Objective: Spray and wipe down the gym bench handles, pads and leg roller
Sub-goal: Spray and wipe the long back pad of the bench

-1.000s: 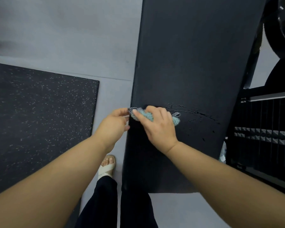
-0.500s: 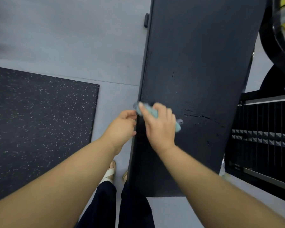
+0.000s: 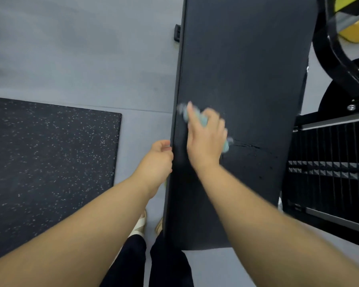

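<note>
The right hand lies palm down on the bench, near its left edge about halfway along. Its forefinger stretches towards the far end; the other fingers bend over a pale blue cloth, gripping it and pressing it on the black pad. The cloth is bunched and blurred; its long axis runs slantwise under the palm, from the left edge towards the near right, where a corner pokes out.

Thin wet streaks trail from that corner towards the right edge. The left hand touches the left edge just beside the right wrist, fingers curled; whether it grips the edge I cannot tell.

The bench's long axis runs from the near end away from the person, leaning slightly right. A speckled mat lies left on the grey floor; a black ribbed frame stands right.
</note>
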